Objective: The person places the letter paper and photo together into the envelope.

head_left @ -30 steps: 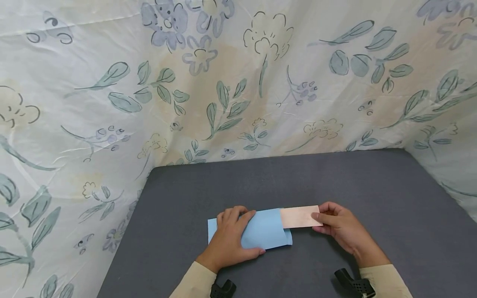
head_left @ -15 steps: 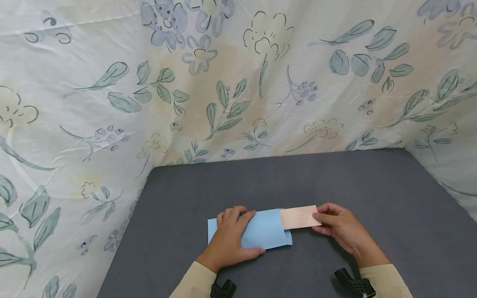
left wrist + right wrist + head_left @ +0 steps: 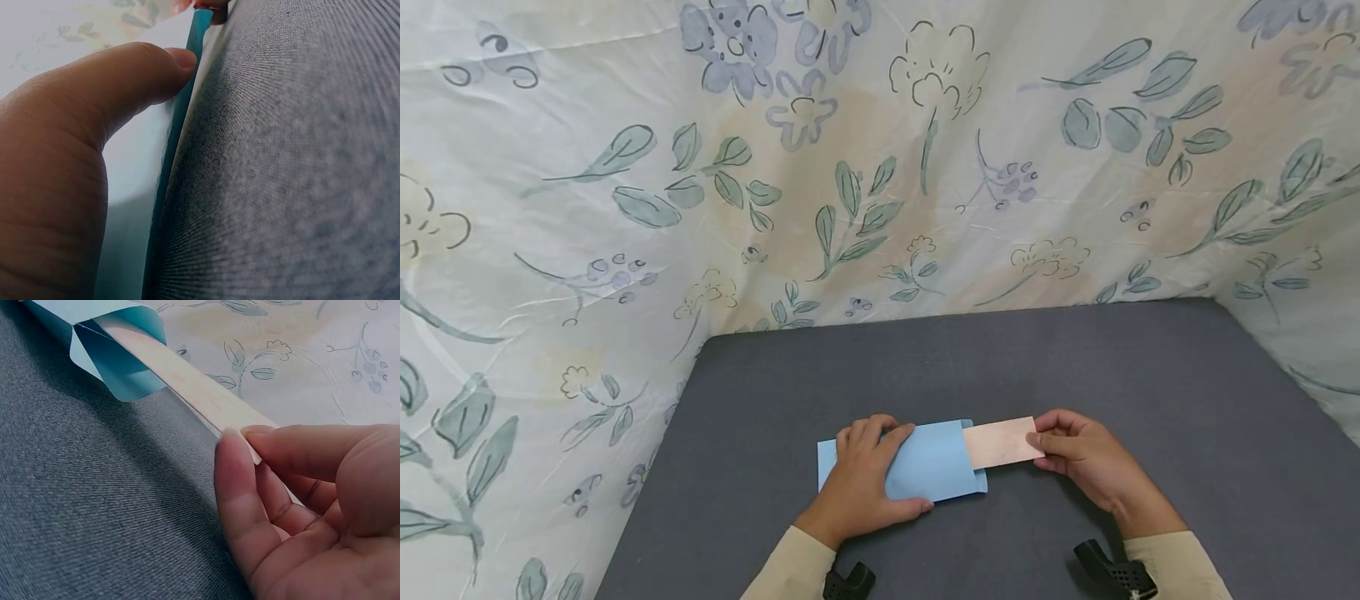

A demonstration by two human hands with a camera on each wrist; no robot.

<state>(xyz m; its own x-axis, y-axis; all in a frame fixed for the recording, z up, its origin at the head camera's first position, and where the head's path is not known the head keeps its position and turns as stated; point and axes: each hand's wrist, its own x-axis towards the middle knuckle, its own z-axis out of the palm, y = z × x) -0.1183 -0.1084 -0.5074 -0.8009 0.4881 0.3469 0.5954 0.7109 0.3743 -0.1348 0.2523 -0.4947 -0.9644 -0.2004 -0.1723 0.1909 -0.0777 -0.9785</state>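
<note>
A light blue paper envelope [image 3: 932,462] lies on the dark grey table, its mouth facing right. Across its left part my left hand [image 3: 861,483] grips it, fingers at the far edge and thumb along the near edge, as the left wrist view also shows the thumb [image 3: 137,72]. From the mouth sticks a pale pink card [image 3: 1002,442], tilted slightly, its left end hidden inside. My right hand [image 3: 1086,458] pinches the card's right end between thumb and fingers. In the right wrist view the envelope's mouth [image 3: 134,375] gapes around the card [image 3: 194,384].
The dark grey tabletop [image 3: 970,367] extends around both hands. A floral-patterned cloth [image 3: 880,167] hangs behind it and along the sides. Black wrist devices [image 3: 1116,571] sit at both cuffs.
The card has slid slightly left into the envelope, and less of it shows. Its angle has tilted a little more. My left hand and the envelope have stayed nearly still.
</note>
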